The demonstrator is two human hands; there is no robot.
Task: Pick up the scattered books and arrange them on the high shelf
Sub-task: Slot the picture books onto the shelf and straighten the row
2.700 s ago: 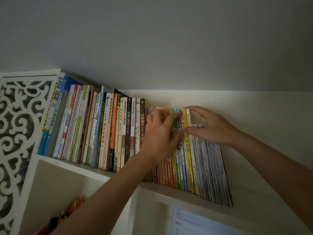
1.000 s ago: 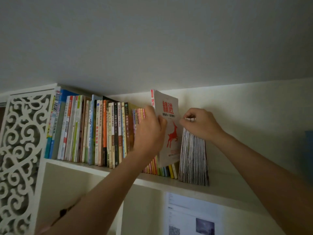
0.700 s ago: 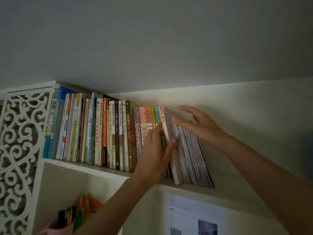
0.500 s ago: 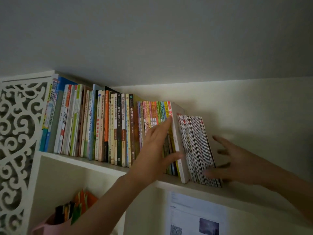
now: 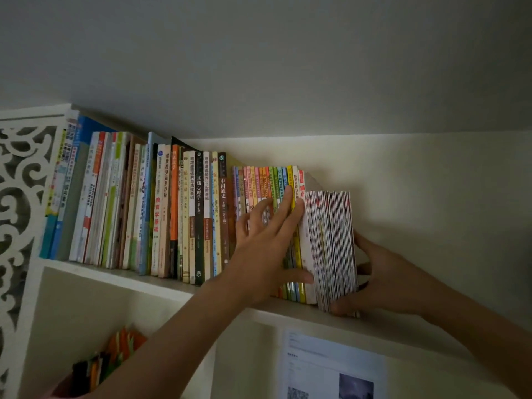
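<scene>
from my remote view i see two bare forearms, each ending in a bare hand: the left hand (image 5: 260, 254) and the right hand (image 5: 385, 277). no sleeve, cuff or glove covers either arm as far back as the frame edge. i see no watch, bracelet or ring on either wrist or on the fingers that show. both forearms are slim and smooth. the nails on the left hand's fingers (image 5: 288, 197) look short; in this dim light i can't make out finer detail.
</scene>
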